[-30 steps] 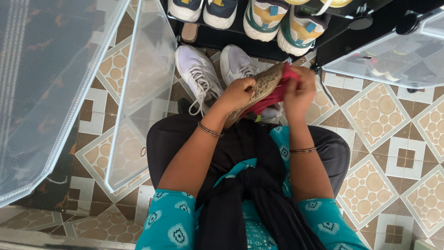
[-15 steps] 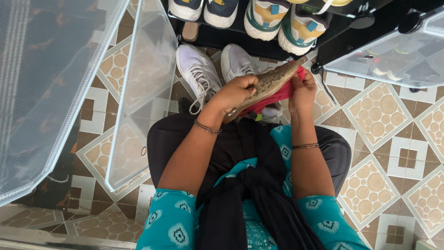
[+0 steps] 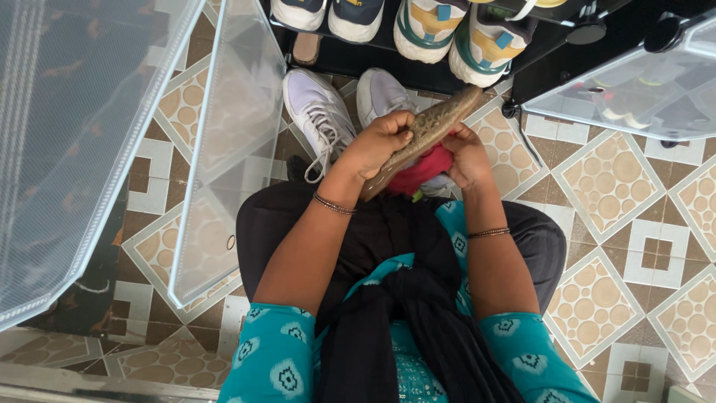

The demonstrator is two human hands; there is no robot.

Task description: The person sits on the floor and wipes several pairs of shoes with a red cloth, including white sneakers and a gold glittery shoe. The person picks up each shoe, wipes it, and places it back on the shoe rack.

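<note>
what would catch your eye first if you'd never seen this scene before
First, the two hands in the middle: the left hand grips a brownish patterned shoe sole-up, while the right hand presses a red cloth against it. Just beyond them a pair of white sneakers sits on the patterned tile floor, below a dark shelf of more shoes. Clear plastic doors stand open at left.
</note>
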